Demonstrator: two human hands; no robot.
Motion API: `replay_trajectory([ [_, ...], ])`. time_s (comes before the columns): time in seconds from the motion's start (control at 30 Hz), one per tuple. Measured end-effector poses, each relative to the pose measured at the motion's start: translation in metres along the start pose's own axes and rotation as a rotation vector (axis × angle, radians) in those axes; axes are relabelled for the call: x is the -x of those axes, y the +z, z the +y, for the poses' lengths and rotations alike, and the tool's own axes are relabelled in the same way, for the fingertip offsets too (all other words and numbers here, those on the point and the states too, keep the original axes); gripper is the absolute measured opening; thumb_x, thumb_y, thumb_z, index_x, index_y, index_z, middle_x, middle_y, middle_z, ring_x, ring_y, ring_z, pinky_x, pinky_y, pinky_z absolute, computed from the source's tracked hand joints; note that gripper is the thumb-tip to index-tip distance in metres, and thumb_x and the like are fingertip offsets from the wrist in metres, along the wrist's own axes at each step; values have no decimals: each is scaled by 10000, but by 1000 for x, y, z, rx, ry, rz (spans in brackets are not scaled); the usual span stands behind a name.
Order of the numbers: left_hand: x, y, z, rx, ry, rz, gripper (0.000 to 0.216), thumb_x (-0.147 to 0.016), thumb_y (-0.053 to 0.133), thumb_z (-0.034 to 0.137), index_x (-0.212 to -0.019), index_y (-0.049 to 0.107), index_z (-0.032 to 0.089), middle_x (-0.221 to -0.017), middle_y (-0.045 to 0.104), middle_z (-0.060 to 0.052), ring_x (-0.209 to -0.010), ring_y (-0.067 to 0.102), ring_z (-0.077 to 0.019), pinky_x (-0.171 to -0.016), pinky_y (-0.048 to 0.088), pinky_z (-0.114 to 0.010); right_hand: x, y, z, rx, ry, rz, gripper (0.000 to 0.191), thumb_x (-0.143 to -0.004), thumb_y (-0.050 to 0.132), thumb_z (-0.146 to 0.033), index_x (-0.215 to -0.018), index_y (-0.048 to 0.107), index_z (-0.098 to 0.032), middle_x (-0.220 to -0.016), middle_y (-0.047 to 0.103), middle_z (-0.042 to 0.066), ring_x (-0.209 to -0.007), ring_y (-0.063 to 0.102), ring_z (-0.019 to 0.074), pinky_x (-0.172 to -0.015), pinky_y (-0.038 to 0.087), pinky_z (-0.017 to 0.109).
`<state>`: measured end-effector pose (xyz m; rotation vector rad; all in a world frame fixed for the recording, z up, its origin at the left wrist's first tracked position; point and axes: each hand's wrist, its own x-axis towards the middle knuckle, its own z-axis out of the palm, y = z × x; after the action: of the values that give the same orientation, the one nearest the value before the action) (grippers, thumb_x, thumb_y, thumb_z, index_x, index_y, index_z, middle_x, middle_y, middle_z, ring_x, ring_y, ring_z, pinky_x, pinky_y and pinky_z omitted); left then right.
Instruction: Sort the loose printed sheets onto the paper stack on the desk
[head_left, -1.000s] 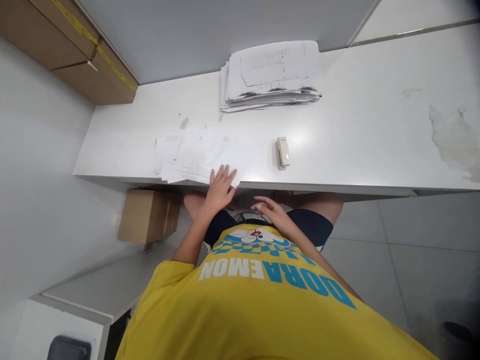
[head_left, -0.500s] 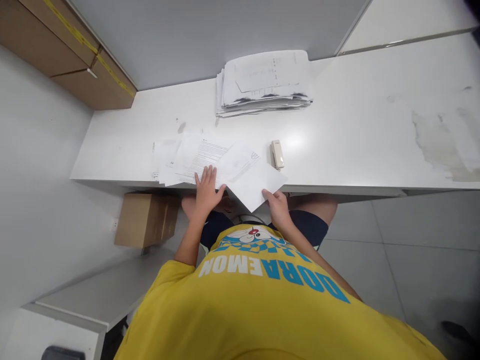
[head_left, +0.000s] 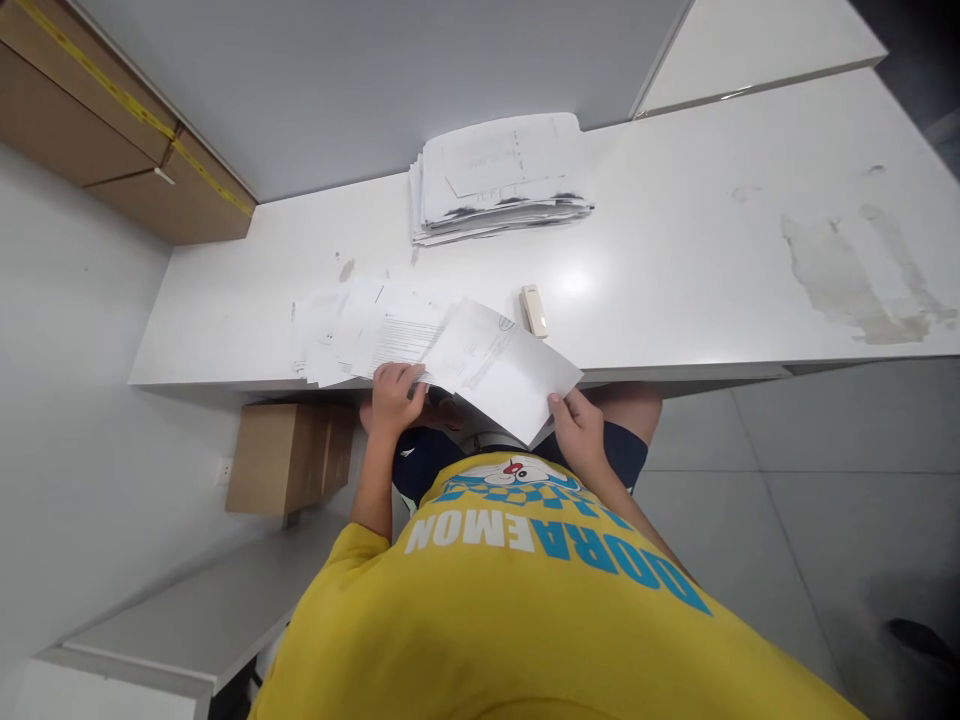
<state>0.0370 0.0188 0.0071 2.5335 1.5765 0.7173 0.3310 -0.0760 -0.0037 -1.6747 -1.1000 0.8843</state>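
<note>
A printed sheet of paper [head_left: 502,375] with a round stamp slants over the table's front edge. My right hand [head_left: 579,428] is closed on its right corner, thumb on top. My left hand [head_left: 396,395] has its fingers curled over the front edge of the fanned printed sheets [head_left: 409,335], and its thumb points right; its grip is partly hidden. More loose papers [head_left: 326,325] spread to the left of these. Just behind the slanted sheet lies a beige stapler [head_left: 534,311], touched by neither hand.
A thick stack of papers [head_left: 502,180] lies at the back against the grey panel [head_left: 390,80]. Cardboard boxes [head_left: 202,190] stand at the back left, and another box [head_left: 262,460] sits below the white table [head_left: 675,300]. Peeled, stained patches [head_left: 832,280] mark the table's right side.
My right hand has drawn the stamped sheet a little right and toward me, turning it. My left hand has gone from lying flat on the papers to curling at their front edge. The view has shifted.
</note>
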Motion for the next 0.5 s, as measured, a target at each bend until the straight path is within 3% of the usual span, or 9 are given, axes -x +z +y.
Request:
replay_trajectory([
  [0.13, 3, -2, -5, 134, -180, 66, 221, -918, 510, 356, -870, 669, 209, -875, 697, -56, -891, 638, -219, -941, 430, -425, -7, -14, -3, 57, -58, 103, 347, -880, 490, -485, -651, 447, -228, -523, 454, -29, -539, 425, 144, -544, 308, 278],
  [0.2, 5, -1, -5, 230, -272, 184, 326, -924, 508, 446, -735, 606, 198, -785, 655, -45, -816, 618, -203, -870, 459, -393, -13, -22, -7, 71, -62, 126, 349, -873, 498, -471, -632, 420, -231, -513, 439, -33, -535, 409, 138, -542, 298, 278],
  [0.27, 7, -1, -2, 295, -421, 446, 404, -942, 475, 499, -684, 550, 197, -718, 587, -29, -749, 581, -187, -793, 475, -365, -19, -28, -11, 72, -52, 105, 347, -858, 512, -461, -617, 415, -231, -499, 429, -37, -528, 401, 134, -536, 292, 275],
  [0.37, 11, -3, 10, 288, -592, 871, 412, -995, 358, 477, -803, 590, 195, -803, 579, -44, -809, 586, -198, -809, 485, -380, -26, -30, -12, -7, 1, -28, 308, -819, 558, -458, -628, 493, -226, -509, 489, -32, -541, 451, 146, -543, 329, 273],
  [0.43, 15, -4, 19, 228, -477, 901, 375, -990, 370, 450, -878, 631, 205, -865, 610, -66, -902, 616, -229, -876, 488, -424, -30, -24, -12, -125, 72, -155, 275, -787, 594, -468, -663, 560, -225, -537, 549, -23, -556, 505, 164, -561, 387, 286],
  [0.5, 19, -5, 29, 137, -214, 697, 302, -949, 462, 426, -864, 670, 224, -841, 641, -71, -938, 648, -255, -907, 493, -461, -31, -11, -13, -251, 151, -259, 266, -763, 624, -484, -693, 601, -229, -568, 591, -13, -567, 545, 181, -583, 444, 312],
])
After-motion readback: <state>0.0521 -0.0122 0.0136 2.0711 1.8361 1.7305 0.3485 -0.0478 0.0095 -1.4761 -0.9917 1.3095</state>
